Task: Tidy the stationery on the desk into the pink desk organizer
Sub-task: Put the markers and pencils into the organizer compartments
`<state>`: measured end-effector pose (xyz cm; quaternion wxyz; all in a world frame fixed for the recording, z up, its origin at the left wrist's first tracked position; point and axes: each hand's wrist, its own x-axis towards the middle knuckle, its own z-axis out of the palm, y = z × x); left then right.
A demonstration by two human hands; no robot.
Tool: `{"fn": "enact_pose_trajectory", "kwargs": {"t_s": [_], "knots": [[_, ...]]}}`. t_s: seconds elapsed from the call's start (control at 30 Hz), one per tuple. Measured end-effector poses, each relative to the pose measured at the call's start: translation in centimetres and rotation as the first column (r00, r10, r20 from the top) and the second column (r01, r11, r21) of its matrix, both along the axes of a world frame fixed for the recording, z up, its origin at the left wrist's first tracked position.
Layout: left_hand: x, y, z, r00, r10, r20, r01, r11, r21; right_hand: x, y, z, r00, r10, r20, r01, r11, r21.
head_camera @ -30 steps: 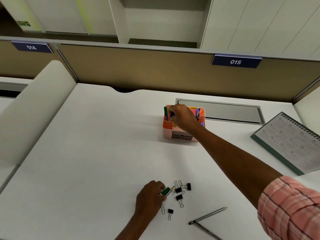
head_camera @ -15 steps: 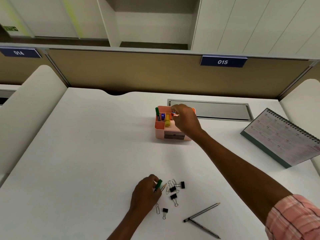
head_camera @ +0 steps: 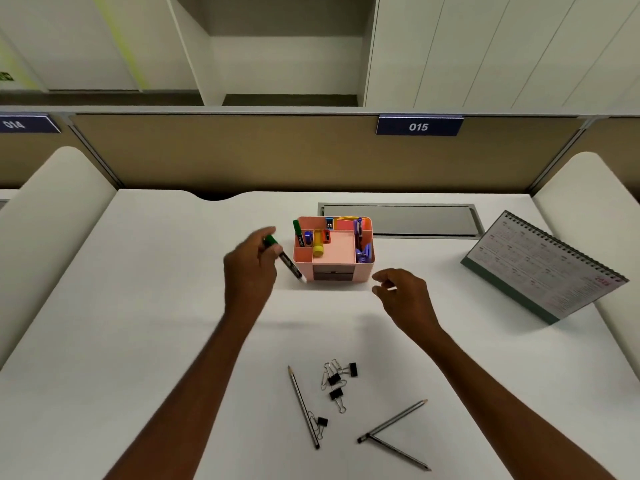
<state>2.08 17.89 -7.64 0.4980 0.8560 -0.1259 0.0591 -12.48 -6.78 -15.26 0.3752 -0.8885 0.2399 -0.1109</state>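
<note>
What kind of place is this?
Probably a shared office or study room: numbered desk bays, with a 015 plate on the tan partition, a desk calendar, and overhead cabinets.

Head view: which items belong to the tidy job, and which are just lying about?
Job: pink organizer; green-capped marker held in left hand; three loose pencils; binder clips; paper clips.
Lying about: desk calendar; grey cable hatch; 015 label.

pink organizer [head_camera: 334, 270] w/ grey drawer front, green-capped black marker [head_camera: 285, 259], yellow highlighter [head_camera: 318, 245], black binder clips [head_camera: 335, 378], grey pencils [head_camera: 391, 424], white desk [head_camera: 138, 306].
</note>
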Motion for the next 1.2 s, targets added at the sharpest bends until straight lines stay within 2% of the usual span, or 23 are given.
{"fn": "enact_pose_trajectory", "kwargs": {"t_s": [0.1, 0.2, 0.6, 1.03, 1.2], "knots": [[2.7, -1.2, 1.5, 0.993, 0.058, 0.102, -0.058, 0.998, -0.005, -1.6, -0.1, -0.5, 1.000, -0.029, -0.011, 0.029, 0.999, 0.021], [4.6, -2.5, 1.7, 0.989, 0.069, 0.131, -0.067, 0.998, -0.018, -2.8, -0.1, -0.7, 0.998, -0.069, -0.005, 0.069, 0.996, 0.052], [7.5, -6.5, -2.8, 0.996, 0.053, 0.074, -0.064, 0.984, 0.166, -4.5, -0.3, -1.5, 0.993, -0.116, -0.028, 0.118, 0.988, 0.100], [8.0, -8.1, -5.3, 0.987, 0.137, -0.081, -0.116, 0.969, 0.217, -5.8, -0.9, -2.6, 0.993, -0.106, -0.060, 0.112, 0.987, 0.111], [8.5, -8.3, -5.8, 0.988, 0.124, -0.087, -0.100, 0.965, 0.243, -6.0, -1.0, -3.0, 0.991, -0.110, -0.074, 0.119, 0.984, 0.131]]}}
